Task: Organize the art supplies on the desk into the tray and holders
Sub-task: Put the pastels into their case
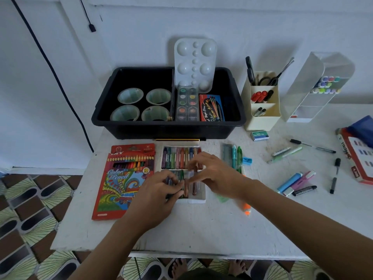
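Progress is partial: paint set [186, 104] and cups [141, 104] sit in the black tray [167, 123], pens fill the cream holder [262, 122], while left hand [159, 190] and right hand [216, 174] pinch crayons [194, 185] in their white box [191, 200] at the desk's front, with pencil box [125, 178] and loose markers [296, 181] not yet put away.

Under the left hand [159, 190] and right hand [216, 174], on the counter [201, 229]: crayon box [179, 157]. Just left of the left hand: pencil box [125, 178]. Behind the hands: tray [167, 127], with cups [130, 96], paint set [186, 104] and palette [195, 63] inside. Right of the right hand: pens [236, 156], sharpener [247, 161], markers [295, 181] farther out. Behind those: holder [262, 118], then rack [314, 87].
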A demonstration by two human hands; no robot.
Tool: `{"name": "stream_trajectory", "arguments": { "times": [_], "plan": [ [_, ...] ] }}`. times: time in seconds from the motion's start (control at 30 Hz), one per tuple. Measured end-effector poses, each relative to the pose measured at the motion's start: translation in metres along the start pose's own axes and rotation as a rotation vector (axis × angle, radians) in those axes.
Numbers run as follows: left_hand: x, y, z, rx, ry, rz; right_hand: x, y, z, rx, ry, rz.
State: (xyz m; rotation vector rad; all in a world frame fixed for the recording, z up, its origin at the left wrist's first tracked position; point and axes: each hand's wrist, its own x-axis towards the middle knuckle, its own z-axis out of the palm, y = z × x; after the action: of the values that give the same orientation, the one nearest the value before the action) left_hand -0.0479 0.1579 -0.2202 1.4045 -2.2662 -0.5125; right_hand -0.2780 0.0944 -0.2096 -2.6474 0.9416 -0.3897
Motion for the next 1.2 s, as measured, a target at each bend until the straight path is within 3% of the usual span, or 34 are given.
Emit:
{"name": "stream_trajectory", "arguments": {
  "times": [0.1, 0.37, 0.67, 1.2],
  "plan": [
    [0.002, -0.001, -0.001, 0.015, 0.001, 0.010, -0.007, 0.002, -0.005, 0.031, 0.017, 0.094],
    [0.007, -0.006, -0.009, 0.067, 0.007, 0.035, -0.008, -0.009, 0.001, -0.001, 0.009, 0.013],
    [0.005, 0.003, -0.003, 0.056, 0.070, 0.005, -0.022, -0.012, 0.009, 0.016, 0.062, 0.079],
    [0.011, 0.006, -0.005, 0.020, 0.028, -0.007, -0.028, -0.013, 0.014, -0.073, 0.032, 0.104]
  ]
}}
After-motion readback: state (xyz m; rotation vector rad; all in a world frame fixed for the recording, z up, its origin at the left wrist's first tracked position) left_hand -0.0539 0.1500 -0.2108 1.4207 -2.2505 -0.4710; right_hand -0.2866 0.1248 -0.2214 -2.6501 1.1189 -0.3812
